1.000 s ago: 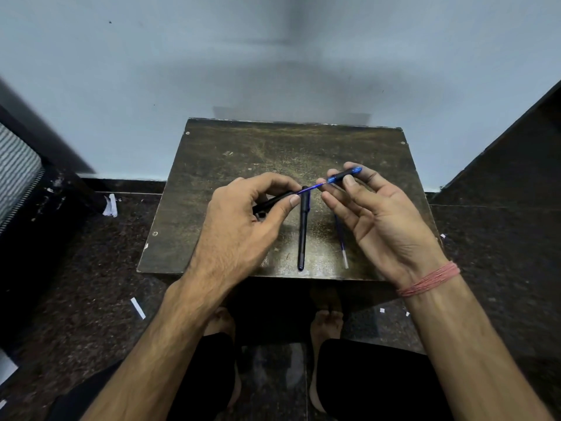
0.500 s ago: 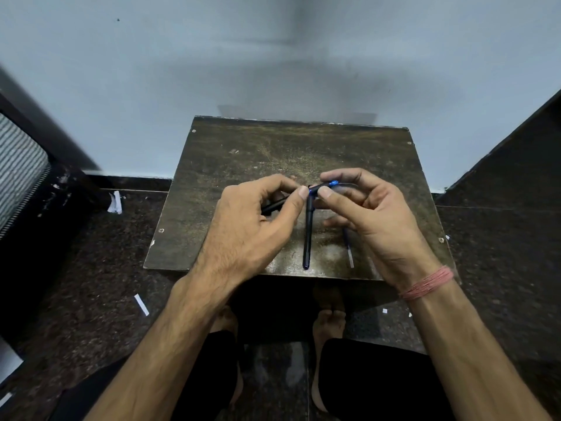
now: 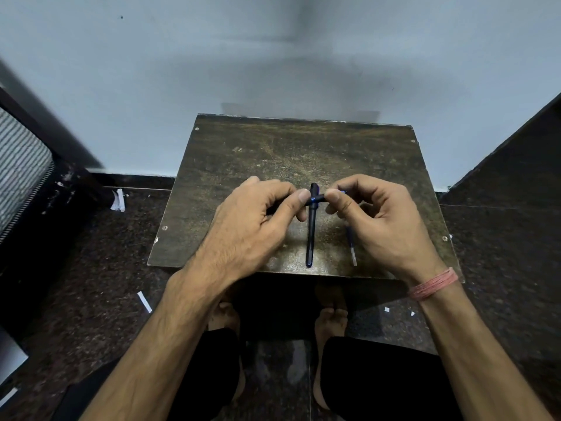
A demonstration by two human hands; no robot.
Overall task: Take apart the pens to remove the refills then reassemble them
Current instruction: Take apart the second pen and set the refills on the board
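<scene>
While both hands (image 3: 255, 220) (image 3: 376, 217) pinch it, slim pen (image 3: 314, 201) hovers.

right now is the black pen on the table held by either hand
No, the black pen lies free on the table, while both hands pinch another pen above it.

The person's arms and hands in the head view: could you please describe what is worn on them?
Both forearms are bare, with no sleeves in view. The left hand wears no ring, watch or band that shows. The right hand also shows no ring, but its wrist carries a pinkish-red thread band, wound round several times. Neither hand is gloved.
</scene>
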